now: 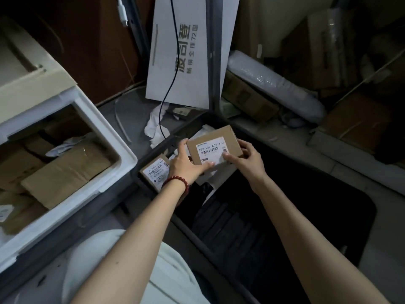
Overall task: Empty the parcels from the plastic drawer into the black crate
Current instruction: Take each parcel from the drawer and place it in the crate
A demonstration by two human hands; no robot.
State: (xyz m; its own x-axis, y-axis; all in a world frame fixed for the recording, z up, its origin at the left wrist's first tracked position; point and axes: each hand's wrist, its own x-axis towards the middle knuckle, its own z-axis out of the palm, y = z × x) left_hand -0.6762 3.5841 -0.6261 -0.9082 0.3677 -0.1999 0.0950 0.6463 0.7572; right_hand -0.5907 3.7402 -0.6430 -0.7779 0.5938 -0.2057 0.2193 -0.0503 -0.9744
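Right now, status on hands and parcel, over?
Left hand and right hand grip labelled parcel above black crate. Second parcel already inside. Plastic drawer holds more boxes. Nothing blocking.

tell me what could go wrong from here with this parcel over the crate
1. The left hand and right hand hold the parcel only by its edges above the black crate. It might slip and land hard on the labelled parcel already inside.
2. The black cable hangs close to the crate's far corner. A hand could snag it on trips back to the plastic drawer.
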